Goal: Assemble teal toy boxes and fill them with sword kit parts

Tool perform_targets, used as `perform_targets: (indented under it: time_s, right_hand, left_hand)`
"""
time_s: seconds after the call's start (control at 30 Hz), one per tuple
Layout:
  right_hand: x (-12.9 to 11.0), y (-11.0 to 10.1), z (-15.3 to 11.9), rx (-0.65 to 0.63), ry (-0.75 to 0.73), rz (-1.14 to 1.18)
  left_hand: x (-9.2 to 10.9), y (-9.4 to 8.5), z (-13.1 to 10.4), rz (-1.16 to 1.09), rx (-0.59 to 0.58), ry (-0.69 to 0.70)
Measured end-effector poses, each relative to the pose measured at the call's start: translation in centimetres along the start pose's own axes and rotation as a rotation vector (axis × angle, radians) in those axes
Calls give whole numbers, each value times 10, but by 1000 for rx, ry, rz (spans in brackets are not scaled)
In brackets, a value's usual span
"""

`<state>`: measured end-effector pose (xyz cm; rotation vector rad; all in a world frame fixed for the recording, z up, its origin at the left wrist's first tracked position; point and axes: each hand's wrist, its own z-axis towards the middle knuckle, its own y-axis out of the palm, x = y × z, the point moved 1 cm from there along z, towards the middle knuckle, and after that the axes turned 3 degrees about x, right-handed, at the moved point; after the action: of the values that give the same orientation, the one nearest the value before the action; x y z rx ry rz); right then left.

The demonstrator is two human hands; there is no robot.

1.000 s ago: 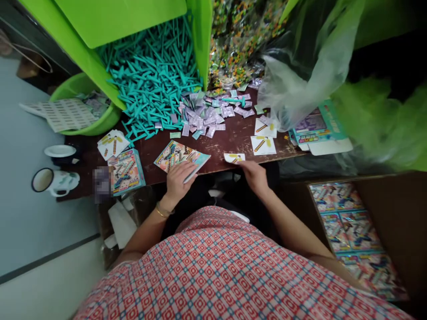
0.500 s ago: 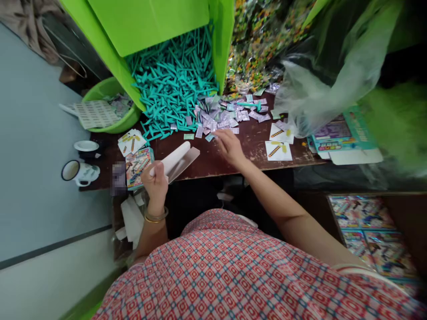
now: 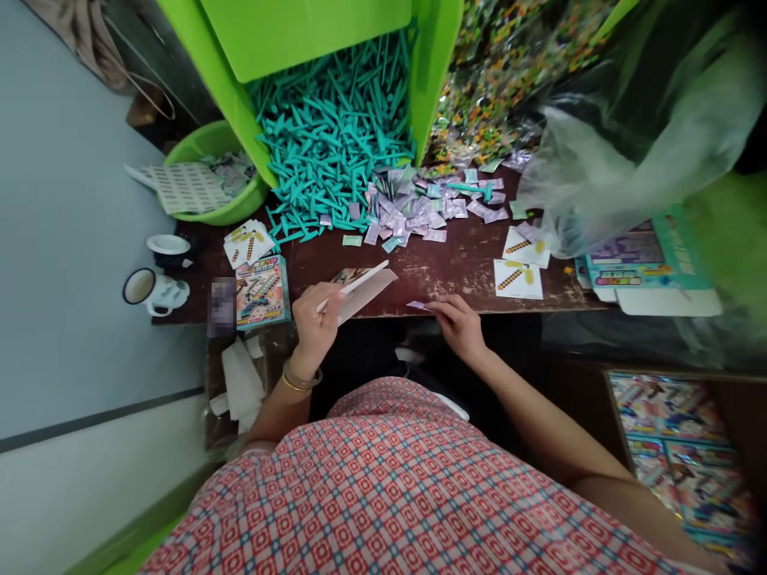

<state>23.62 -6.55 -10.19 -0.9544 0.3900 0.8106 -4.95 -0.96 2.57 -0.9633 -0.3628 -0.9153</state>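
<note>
My left hand grips a small cardboard box, tilted over the table's front edge with its white inner side and a flap showing. To the right, my right hand pinches a small purple packet between thumb and fingertips, a little apart from the box. Behind both hands lies a loose heap of purple and green packets. A closed printed box rests left of my left hand, with picture cards behind it.
A green bin spills teal plastic hammers onto the table. Left stand a green basket and an enamel mug. Right are two cards, a plastic bag and flattened boxes. Printed boxes lie lower right.
My right hand has drawn back from the packet heap towards the front edge with a purple packet in its fingers. My left hand has shifted right and turned the box.
</note>
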Motion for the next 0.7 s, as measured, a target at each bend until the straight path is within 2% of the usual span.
perform_targets:
  time_s: [0.07,0.13,0.2,0.23,0.3,0.33,0.4,0.47,0.53,0.6,0.7]
  right_hand:
    - [-33,0,26,87,-68,73]
    - [-64,8,51,67,-242,150]
    - [-76,19,74,20,-378,196]
    - [-72,24,84,20,-389,204]
    - [-45,32,108,61,-300,195]
    - [-23,36,123,82,-222,177]
    - [26,42,161,82,-48,99]
    - [75,45,206,12,149,-24]
    - [114,44,251,-62,317,-122]
    - [139,39,288,-91,407,-147]
    - [151,28,317,-39,441,-116]
  left_hand:
    - [5,6,-1,6,-21,68]
    - [8,10,-1,22,-59,125]
    - [6,12,0,54,-73,141]
    - [3,11,-1,76,-67,134]
    - [-7,11,-3,125,-68,110]
    - [-13,13,-6,151,-110,99]
    - [-26,22,-15,223,-295,77]
    - [-39,35,-25,308,-532,39]
    - [-49,47,-31,347,-695,-16]
    - [-56,53,-27,284,-751,-74]
    - [-64,58,-4,72,-672,-197]
